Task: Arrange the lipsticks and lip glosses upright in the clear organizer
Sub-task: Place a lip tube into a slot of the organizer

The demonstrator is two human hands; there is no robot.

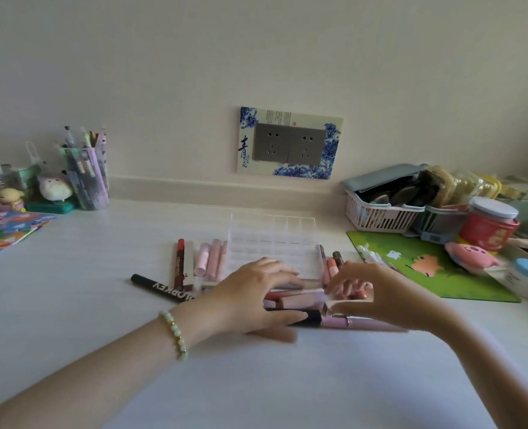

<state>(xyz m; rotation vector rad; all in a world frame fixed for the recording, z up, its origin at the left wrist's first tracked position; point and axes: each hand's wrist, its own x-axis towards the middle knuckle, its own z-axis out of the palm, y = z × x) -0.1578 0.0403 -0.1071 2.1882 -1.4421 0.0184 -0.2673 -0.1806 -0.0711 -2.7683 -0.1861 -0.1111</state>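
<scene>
Fingers (pixel 282 270) of left hand (pixel 250 295) lie nearly straight, spread over a heap of pink & mauve lip-gloss tubes (pixel 299 300), resting on them, not wrapped round any; thumb reaches twd the dark cap of a long black-and-pink tube (pixel 358 324) at the near edge of the heap. Right hand (pixel 383 292): fingers (pixel 349 275) curled down into the same heap; whether they pinch a tube or merely touch it cannot be told, as the tips are hidden. Clear plastic gridded organizer (pixel 272 239) stands on white desk (pixel 101 274) just behind both hands; every compartment in view looks vacant. Flat on desk, left of organizer: black tube w/ white lettering (pixel 160 287), red-capped dark tube (pixel 179 261), several pale pink tubes (pixel 211 258). Right of it: a few more pink/brown tubes (pixel 330 264), near green cartoon mat (pixel 442 274). Progress (est.): very start, w/ nothing upright yet & no slot filled; all items left to pick up & stand in the grid, one per cell
</scene>
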